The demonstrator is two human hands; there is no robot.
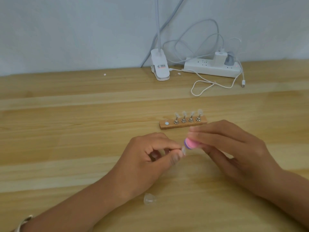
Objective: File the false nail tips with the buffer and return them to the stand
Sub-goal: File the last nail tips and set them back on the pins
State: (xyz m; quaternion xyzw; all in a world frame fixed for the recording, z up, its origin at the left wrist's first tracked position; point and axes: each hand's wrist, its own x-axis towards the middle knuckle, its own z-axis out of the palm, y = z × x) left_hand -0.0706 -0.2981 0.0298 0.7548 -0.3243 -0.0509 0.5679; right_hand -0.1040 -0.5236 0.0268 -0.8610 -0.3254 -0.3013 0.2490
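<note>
While both hands hover over the wooden table [66, 148], counts run left to right. One pale wrist strap [25, 221] at the bottom-left edge. One left hand [150, 158], fingers curled in, thumb and forefinger pinching one clear false nail tip [183, 150]. One clear loose piece [149, 199] lies on the table nearer the person, below that wrist; too blurred to tell whether it is a single tip. One white clip-lamp base [159, 67] at the far edge by the wall. One wooden stand [183, 123] beyond the hands: four metal pegs, each carrying one clear tip, plus one pale round disc at its left end with no peg on it. One pink-and-purple buffer [189, 144] just beside the pinched tip; contact cannot be judged. One white power strip [212, 66] carrying two plugs, with one white cable [200, 91] looped in front. One right hand [234, 148], fingers wrapped around the buffer.
</note>
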